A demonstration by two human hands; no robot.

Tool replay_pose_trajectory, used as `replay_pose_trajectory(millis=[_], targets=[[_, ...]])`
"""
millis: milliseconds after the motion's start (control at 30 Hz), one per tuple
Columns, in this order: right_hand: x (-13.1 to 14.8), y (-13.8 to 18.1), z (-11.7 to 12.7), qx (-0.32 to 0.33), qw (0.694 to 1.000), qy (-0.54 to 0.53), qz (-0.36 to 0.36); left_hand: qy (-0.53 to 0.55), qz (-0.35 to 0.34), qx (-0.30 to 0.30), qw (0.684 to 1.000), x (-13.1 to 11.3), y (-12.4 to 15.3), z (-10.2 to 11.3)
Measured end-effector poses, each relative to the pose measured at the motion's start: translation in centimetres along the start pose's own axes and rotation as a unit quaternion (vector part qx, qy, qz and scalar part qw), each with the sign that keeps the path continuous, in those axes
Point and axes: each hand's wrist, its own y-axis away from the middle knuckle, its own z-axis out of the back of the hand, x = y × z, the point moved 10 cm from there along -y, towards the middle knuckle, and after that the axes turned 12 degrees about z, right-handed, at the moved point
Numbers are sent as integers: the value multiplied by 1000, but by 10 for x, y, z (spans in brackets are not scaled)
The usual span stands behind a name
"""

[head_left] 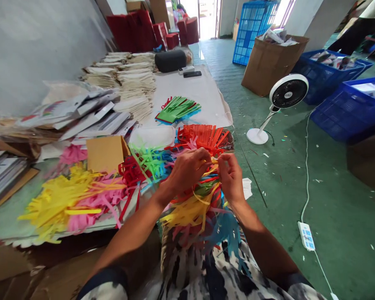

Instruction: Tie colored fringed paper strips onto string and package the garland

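My left hand (pixel 187 171) and my right hand (pixel 231 177) meet over my lap, both pinched on a bundle of coloured paper fringe strips (pixel 193 210). Yellow, red, blue and green strips hang down from the bundle onto my patterned clothing. The fingertips of both hands press together at a yellow strip near the top. Just beyond the hands lies an orange fringe piece (pixel 204 137). Left of them lie green and blue strips (pixel 150 160).
A low table (pixel 190 85) holds yellow and pink fringe piles (pixel 68 200), a small cardboard box (pixel 106 153), green fringe sheets (pixel 178 109) and stacked paper bags (pixel 134 83). On the green floor stand a white fan (pixel 283 100), a power strip (pixel 306 236), blue crates (pixel 350 108) and a cardboard box (pixel 270 60).
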Motion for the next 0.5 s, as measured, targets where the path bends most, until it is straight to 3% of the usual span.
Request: replay_pose_trajectory(millis=[167,333,433,500], targets=[[12,-3,11,-58,995,-80,26,-99,-47,2,994,4,-12,-4],[20,-4,30,-128,984,-114,44,-200,6,75,977,36,-21,-19],[20,-6,40,-157,978,-127,47,-223,47,81,970,61,-20,-6],[19,-8,42,-162,977,-130,46,-227,68,64,969,77,-15,16]])
